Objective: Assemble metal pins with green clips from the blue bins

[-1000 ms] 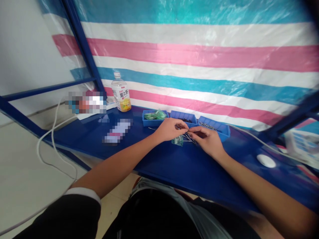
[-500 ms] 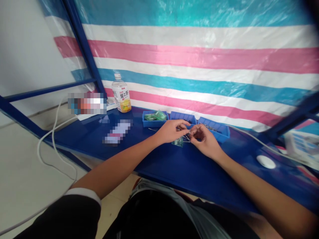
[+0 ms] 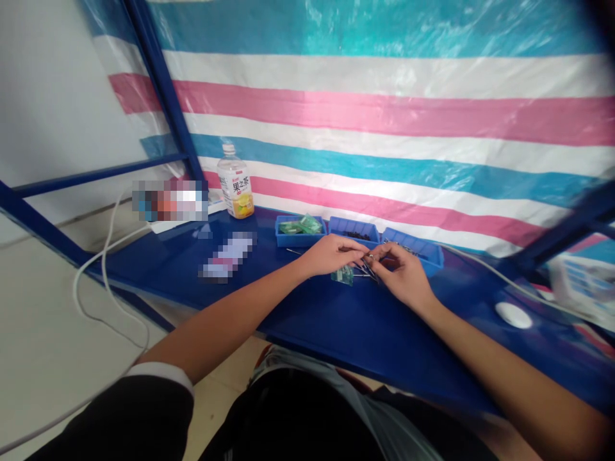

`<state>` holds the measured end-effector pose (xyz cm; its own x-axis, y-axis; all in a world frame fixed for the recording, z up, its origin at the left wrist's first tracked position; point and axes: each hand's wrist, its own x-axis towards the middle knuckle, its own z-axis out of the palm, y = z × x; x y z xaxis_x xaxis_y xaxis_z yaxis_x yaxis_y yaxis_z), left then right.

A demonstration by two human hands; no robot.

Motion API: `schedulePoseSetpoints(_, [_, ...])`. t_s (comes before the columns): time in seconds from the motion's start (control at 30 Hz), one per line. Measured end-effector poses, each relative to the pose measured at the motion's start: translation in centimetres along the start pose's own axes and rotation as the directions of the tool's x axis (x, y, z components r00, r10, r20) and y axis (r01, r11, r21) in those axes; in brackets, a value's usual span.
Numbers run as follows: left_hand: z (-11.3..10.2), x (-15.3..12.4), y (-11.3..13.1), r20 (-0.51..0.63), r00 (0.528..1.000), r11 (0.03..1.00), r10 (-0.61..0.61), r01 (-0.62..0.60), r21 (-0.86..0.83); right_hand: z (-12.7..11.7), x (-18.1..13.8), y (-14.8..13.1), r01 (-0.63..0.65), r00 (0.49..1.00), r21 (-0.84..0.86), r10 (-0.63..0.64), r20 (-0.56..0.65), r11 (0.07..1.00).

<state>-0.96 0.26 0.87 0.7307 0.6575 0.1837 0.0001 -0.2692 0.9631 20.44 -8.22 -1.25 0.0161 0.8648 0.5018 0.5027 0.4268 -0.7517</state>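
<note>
A striped plastic tarp (image 3: 384,115) in teal, white and pink, glossy and creased, hangs behind a smooth, shiny blue table (image 3: 336,320). On the table near the tarp sit three shallow rectangular blue plastic bins (image 3: 358,232) in a row, and to their left stands an upright clear bottle (image 3: 235,187) of yellow drink. A flat white oval object (image 3: 513,314) lies far to the right. The left hand (image 3: 329,254) and right hand (image 3: 403,272) meet just in front of the bins, fingertips pinched together on thin metal pins (image 3: 368,269), whose long axis runs roughly left to right between the hands. Just beneath them a small green board (image 3: 343,276) rests on the table; its detail is too small to tell.
</note>
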Motion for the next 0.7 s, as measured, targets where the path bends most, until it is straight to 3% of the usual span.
schedulePoseSetpoints(0.27, [-0.1, 0.6, -0.9, 0.012, 1.000, 0.997, -0.018, 0.019, -0.077, 0.0, -0.2, -0.3, -0.003, 1.000, 0.006, 0.003, 0.003, 1.000])
schedulePoseSetpoints(0.53, [-0.4, 0.1, -0.4, -0.117, 0.989, 0.996, 0.093, -0.091, 0.024, -0.2, 0.0, -0.6, 0.063, 0.994, -0.034, -0.060, 0.090, 0.997])
schedulePoseSetpoints(0.7, [-0.6, -0.2, 0.4, -0.204, 0.973, 0.992, 0.108, -0.093, 0.083, -0.1, 0.0, -1.1, 0.072, 0.995, -0.057, -0.068, 0.066, 0.996])
